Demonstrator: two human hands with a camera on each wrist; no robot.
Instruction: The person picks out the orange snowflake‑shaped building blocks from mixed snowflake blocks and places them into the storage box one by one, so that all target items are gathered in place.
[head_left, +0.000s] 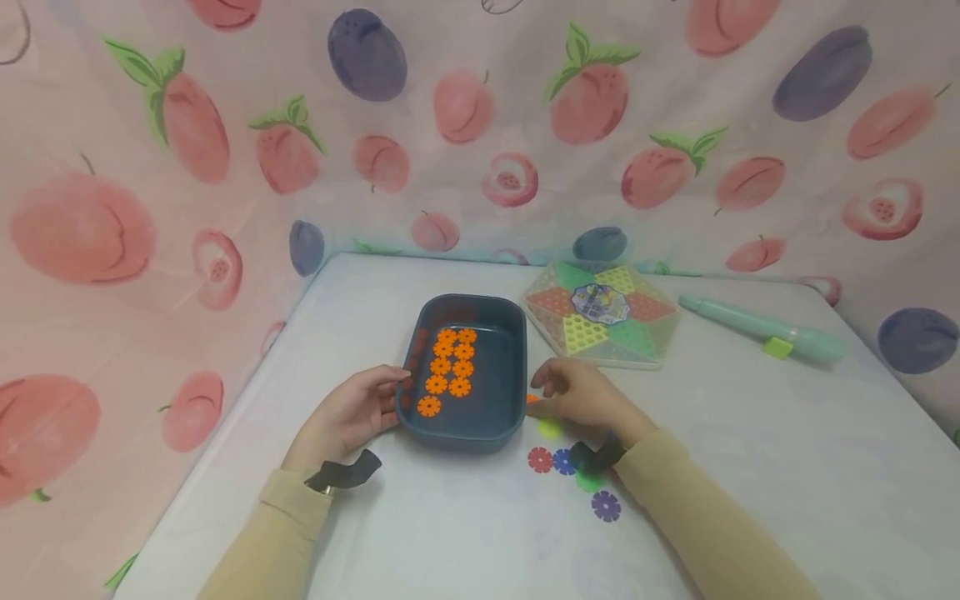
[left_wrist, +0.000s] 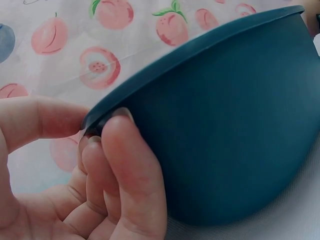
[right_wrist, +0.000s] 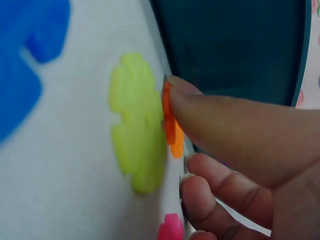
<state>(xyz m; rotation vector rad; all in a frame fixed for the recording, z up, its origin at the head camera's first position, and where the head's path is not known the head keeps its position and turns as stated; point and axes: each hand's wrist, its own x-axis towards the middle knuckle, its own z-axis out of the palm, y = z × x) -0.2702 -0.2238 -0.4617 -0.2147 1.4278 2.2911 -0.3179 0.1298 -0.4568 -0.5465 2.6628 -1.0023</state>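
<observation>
A dark teal rectangular plastic basin (head_left: 495,429) stands mid-table, slightly tilted toward the head camera, with several orange notched snowflake discs (head_left: 440,367) lying flat in its left half. My left hand (head_left: 360,408) grips its left rim, the thumb on top and fingertips against the outer wall (left_wrist: 225,125). Just off the basin's right side, my right hand (head_left: 588,400) pinches an orange snowflake disc (right_wrist: 169,117) on edge, low by the table. Beneath that hand is a yellow-green disc (right_wrist: 135,125). Red (head_left: 540,460), blue (head_left: 564,462), green (head_left: 590,481) and purple discs (head_left: 606,506) lie nearer the front.
A hexagonal Chinese checkers board (head_left: 600,312) in a clear case is behind my right hand. To its right rests a pale green wand-shaped object (head_left: 765,325) with a lime block. Fruit-print cloth (head_left: 480,192) hangs behind and left of the white table (head_left: 420,525).
</observation>
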